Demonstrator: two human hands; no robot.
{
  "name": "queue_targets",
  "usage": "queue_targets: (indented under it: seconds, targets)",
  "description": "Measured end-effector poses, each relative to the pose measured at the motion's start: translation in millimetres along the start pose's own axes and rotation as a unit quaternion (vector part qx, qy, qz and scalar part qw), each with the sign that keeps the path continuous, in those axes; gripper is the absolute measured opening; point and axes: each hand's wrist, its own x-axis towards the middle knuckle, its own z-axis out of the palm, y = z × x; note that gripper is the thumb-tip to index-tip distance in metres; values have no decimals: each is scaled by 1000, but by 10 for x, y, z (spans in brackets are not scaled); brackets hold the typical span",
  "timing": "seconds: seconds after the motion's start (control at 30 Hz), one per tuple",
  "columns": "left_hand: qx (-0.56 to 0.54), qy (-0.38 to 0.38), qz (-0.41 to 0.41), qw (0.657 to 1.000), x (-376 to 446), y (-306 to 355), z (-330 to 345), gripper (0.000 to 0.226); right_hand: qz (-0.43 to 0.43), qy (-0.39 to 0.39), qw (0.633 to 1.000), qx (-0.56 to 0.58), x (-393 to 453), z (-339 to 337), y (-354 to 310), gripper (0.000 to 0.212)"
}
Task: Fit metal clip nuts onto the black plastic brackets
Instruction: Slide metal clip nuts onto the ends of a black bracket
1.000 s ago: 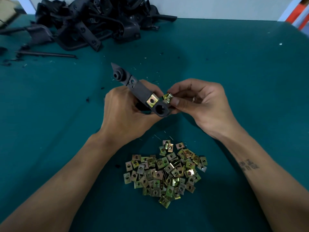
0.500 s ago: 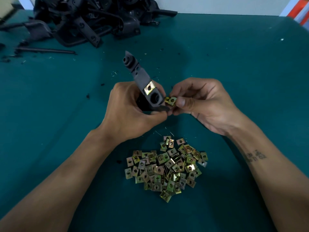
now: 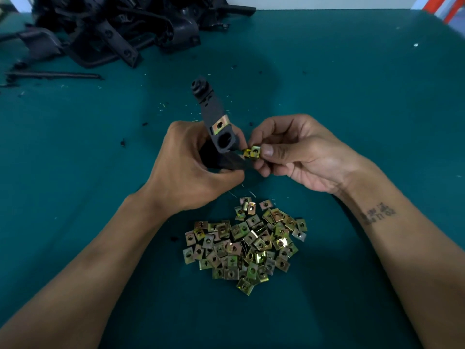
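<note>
Left hand point(image 3: 191, 167) grips a black bracket point(image 3: 214, 119), its length pointing far; right hand point(image 3: 297, 157) pinches a clip nut point(image 3: 252, 152) at its near end.

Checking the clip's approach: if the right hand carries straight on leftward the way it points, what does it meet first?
Probably the lower edge of the black bracket held by the left hand; the right hand pinches a clip nut beside it. Depth unclear.

Left hand point(image 3: 191, 170), right hand point(image 3: 299, 157); fingers curled
</note>
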Motion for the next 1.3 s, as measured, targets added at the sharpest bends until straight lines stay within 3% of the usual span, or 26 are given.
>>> queue_targets:
  seconds: [0.2, 0.37, 0.53, 0.67, 0.97, 1.3]
  targets:
    - [-1, -7, -7, 1000, -5, 9, 16, 18, -11, 32, 999, -33, 24, 46, 53, 15]
    - [66, 29, -17, 997, 3, -16, 52, 8, -24, 72, 997, 24, 55, 48, 63, 10]
    - [123, 60, -13, 991, 21, -43, 59, 17, -47, 95, 994, -8, 76, 47, 80, 13]
    - [129, 83, -18, 988, 26, -67, 32, 21, -43, 92, 995, 21, 82, 80, 85, 22]
    - [127, 89, -14, 988, 12, -43, 46, 22, -33, 75, 996, 42, 68, 145, 67, 20]
    - [108, 80, -12, 991, 20, -35, 44, 28, -82, 94, 992, -16, 79, 167, 100, 24]
